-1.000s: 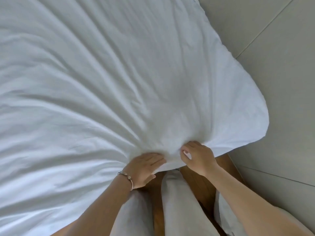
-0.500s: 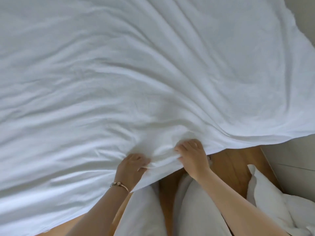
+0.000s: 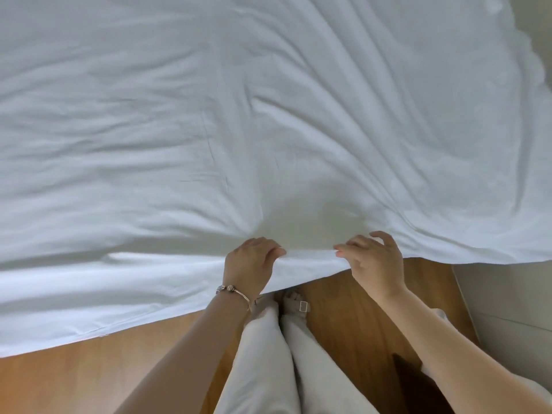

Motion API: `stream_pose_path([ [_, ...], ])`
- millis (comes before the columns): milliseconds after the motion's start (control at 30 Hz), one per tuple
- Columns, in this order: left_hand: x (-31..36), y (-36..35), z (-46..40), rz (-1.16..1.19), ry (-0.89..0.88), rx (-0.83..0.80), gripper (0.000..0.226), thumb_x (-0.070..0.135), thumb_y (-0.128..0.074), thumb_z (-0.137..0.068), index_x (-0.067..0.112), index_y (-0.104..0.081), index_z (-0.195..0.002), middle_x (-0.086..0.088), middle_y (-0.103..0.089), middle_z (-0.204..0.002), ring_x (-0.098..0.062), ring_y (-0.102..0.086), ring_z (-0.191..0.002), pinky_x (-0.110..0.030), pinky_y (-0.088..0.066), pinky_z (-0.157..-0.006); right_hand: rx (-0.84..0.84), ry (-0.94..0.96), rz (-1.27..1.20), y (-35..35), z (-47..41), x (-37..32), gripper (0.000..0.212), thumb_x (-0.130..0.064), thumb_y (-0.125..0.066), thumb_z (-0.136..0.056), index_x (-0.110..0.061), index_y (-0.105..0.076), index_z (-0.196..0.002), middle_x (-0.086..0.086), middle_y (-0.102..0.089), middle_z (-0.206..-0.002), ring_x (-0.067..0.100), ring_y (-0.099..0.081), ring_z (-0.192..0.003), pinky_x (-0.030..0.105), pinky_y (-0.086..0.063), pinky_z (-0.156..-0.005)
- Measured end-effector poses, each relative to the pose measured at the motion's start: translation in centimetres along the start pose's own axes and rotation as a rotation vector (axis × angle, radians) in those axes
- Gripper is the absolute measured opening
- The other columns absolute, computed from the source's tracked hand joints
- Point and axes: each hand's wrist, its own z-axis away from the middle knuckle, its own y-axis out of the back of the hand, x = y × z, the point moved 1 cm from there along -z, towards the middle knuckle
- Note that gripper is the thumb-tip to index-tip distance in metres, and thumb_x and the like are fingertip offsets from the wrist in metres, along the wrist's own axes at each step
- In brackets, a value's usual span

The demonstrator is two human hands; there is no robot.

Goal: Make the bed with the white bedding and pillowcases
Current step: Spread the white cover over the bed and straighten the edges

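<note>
From the head camera we look straight down on a white sheet [image 3: 209, 130] that fills nearly the whole upper part of the picture, spread wide and creased, with long folds fanning up and to the right from the spot where our hands meet it. Its near edge runs across the lower left and hangs over the wooden floor [image 3: 74, 380].

Our left hand [image 3: 251, 264] grips that near edge, fingers curled over the top of the cloth with the fabric bunched under them. A thin bracelet [image 3: 233, 289] with beads sits on that wrist.

Our right hand [image 3: 373, 261] lies just to the right of it, near but not touching, with a short taut stretch of sheet between the two. Its thumb and forefinger pinch the edge, while the other fingers lift loosely curled above the cloth.

Below the hands, our legs in pale trousers [image 3: 268, 354] stand on the floor, and one foot in a sandal [image 3: 297, 303] shows just under the hem of the sheet. At the far right a pale grey wall [image 3: 507, 294] meets the floor.
</note>
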Motion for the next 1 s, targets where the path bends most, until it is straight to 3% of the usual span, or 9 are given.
stream_pose_path([
  [100,0.5,0.1,0.0,-0.051,-0.032,0.007,0.032,0.040,-0.043,-0.098,0.021,-0.068,-0.091,0.010,-0.068,-0.089,-0.015,-0.061,-0.090,-0.027,-0.044,-0.070,-0.072,-0.044,-0.147,0.7,0.5,-0.6,0.020,-0.006,-0.077,-0.080,-0.026,-0.077,-0.083,-0.012,-0.071,-0.081,0.021,-0.067,-0.071,0.031,-0.054,-0.064],
  [233,-1.0,-1.1,1.3,-0.080,0.119,-0.343,0.023,0.027,-0.043,-0.101,0.020,-0.065,-0.103,0.006,-0.066,-0.104,-0.016,-0.059,-0.101,-0.021,-0.040,-0.080,-0.571,-0.130,-0.202,0.4,1.7,-1.8,0.022,-0.019,-0.048,-0.101,-0.021,-0.069,-0.104,-0.008,-0.069,-0.102,0.014,-0.063,-0.098,0.031,-0.050,-0.082],
  [333,-1.8,-2.4,3.8,-0.166,0.153,-0.513,0.017,0.020,-0.045,-0.097,0.026,-0.061,-0.092,0.008,-0.064,-0.103,-0.017,-0.060,-0.101,-0.023,-0.043,-0.083,-0.846,-0.096,-0.132,-1.2,3.0,-3.3,0.022,-0.018,-0.042,-0.102,-0.021,-0.064,-0.108,-0.004,-0.065,-0.109,0.020,-0.059,-0.104,0.031,-0.044,-0.083],
  [467,-2.5,-2.4,4.8,-0.214,0.066,-0.427,0.018,0.018,-0.047,-0.093,0.026,-0.049,-0.076,0.010,-0.049,-0.083,-0.019,-0.054,-0.090,-0.025,-0.040,-0.073,-0.741,-0.107,-0.031,-1.9,2.3,-3.5,0.023,-0.010,-0.045,-0.098,-0.024,-0.063,-0.099,-0.005,-0.061,-0.100,0.020,-0.056,-0.096,0.030,-0.040,-0.081],
  [600,-4.4,-1.9,7.3,-0.304,0.021,-0.351,0.032,0.032,-0.060,-0.090,0.028,-0.057,-0.122,0.014,-0.054,-0.122,-0.011,-0.048,-0.118,-0.022,-0.031,-0.103,-0.675,-0.234,-0.120,-1.8,2.4,-4.2,0.021,-0.028,-0.038,-0.101,-0.019,-0.056,-0.094,-0.006,-0.054,-0.091,0.018,-0.053,-0.091,0.029,-0.039,-0.075],
  [700,-6.0,-1.1,8.9,-0.326,0.027,-0.222,0.051,0.024,-0.089,-0.050,0.029,-0.062,-0.093,0.014,-0.058,-0.092,-0.010,-0.055,-0.088,-0.019,-0.039,-0.083,-0.714,-0.202,-0.213,-1.8,2.4,-6.8,0.025,-0.034,-0.038,-0.102,-0.022,-0.059,-0.109,-0.008,-0.057,-0.106,0.013,-0.057,-0.098,0.028,-0.045,-0.078],
  [833,-9.2,1.6,10.5,-0.411,0.097,-0.267,0.039,0.030,-0.073,-0.078,0.029,-0.059,-0.114,0.010,-0.056,-0.111,-0.012,-0.053,-0.110,-0.024,-0.041,-0.094,-0.796,-0.094,-0.306,-2.7,2.0,-12.9,0.025,-0.032,-0.039,-0.099,-0.023,-0.062,-0.102,-0.005,-0.061,-0.098,0.019,-0.059,-0.090,0.033,-0.047,-0.079],
  [933,-12.4,3.1,11.0,-0.453,0.057,-0.288,0.072,0.022,-0.092,-0.035,0.030,-0.069,-0.102,0.009,-0.064,-0.096,-0.014,-0.064,-0.087,-0.025,-0.054,-0.073,-0.818,-0.024,-0.349,-4.2,1.4,-18.0,0.034,-0.036,-0.042,-0.101,-0.032,-0.057,-0.130,-0.011,-0.059,-0.128,0.014,-0.053,-0.118,0.032,-0.043,-0.095],
  [1000,-14.6,4.2,10.9,-0.458,0.052,-0.258,0.074,0.017,-0.092,-0.034,0.028,-0.069,-0.104,0.005,-0.064,-0.100,-0.018,-0.065,-0.091,-0.028,-0.054,-0.073,-0.763,0.003,-0.353,-5.3,0.7,-21.4,0.043,-0.033,-0.044,-0.101,-0.034,-0.042,-0.144,-0.014,-0.043,-0.148,0.010,-0.039,-0.135,0.032,-0.038,-0.106],
])
